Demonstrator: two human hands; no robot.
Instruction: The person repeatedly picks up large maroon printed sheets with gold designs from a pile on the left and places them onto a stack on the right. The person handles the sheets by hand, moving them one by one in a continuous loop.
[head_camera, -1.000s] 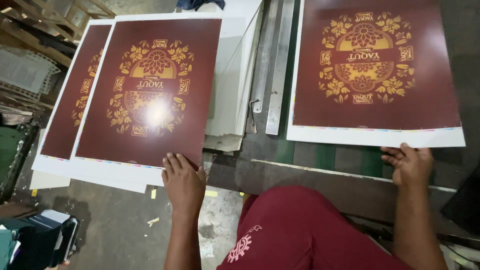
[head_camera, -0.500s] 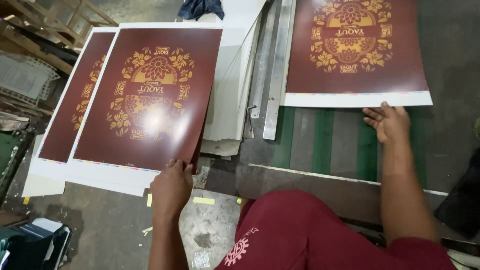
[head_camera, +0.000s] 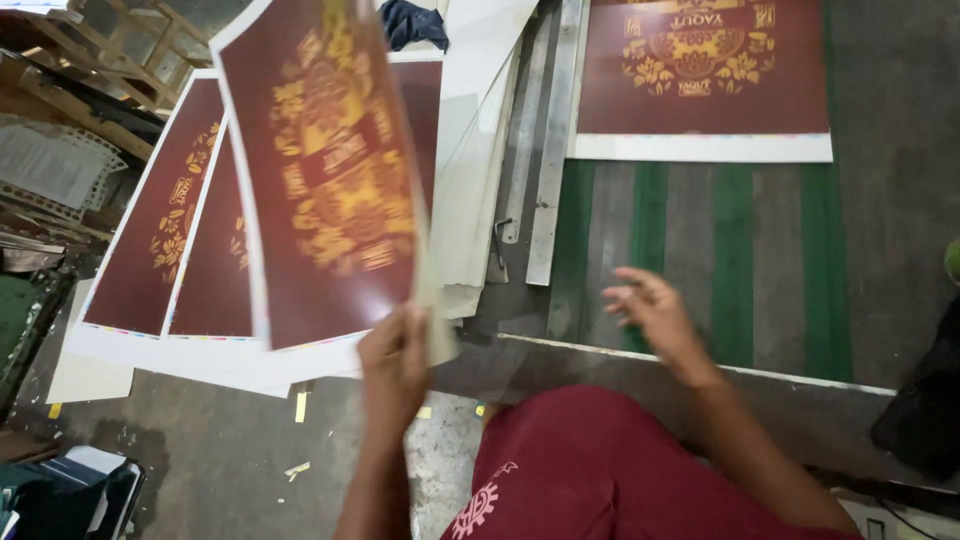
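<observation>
At the far left, a stack of printed sheets (head_camera: 175, 235) lies flat over the edge of the floor, dark maroon with gold flower patterns and white borders. Above it I hold one lifted sheet (head_camera: 325, 180) of the same kind, tilted up toward me and blurred. My left hand (head_camera: 393, 365) pinches its lower right corner, thumb on the printed face and fingers behind, closed tight on the paper. Just right of the lifted sheet a pile of plain white sheets (head_camera: 470, 150) leans along the table edge, and beside that lie two long metal rulers (head_camera: 545, 150), side by side. My right hand (head_camera: 650, 310) hovers over the green striped table (head_camera: 735, 260) with the fingers loosely spread and nothing in it, touching nothing. Farther back on that table, well apart from my right hand, another printed sheet (head_camera: 700, 90) lies flat. My maroon trouser leg (head_camera: 600, 460) fills the bottom.
</observation>
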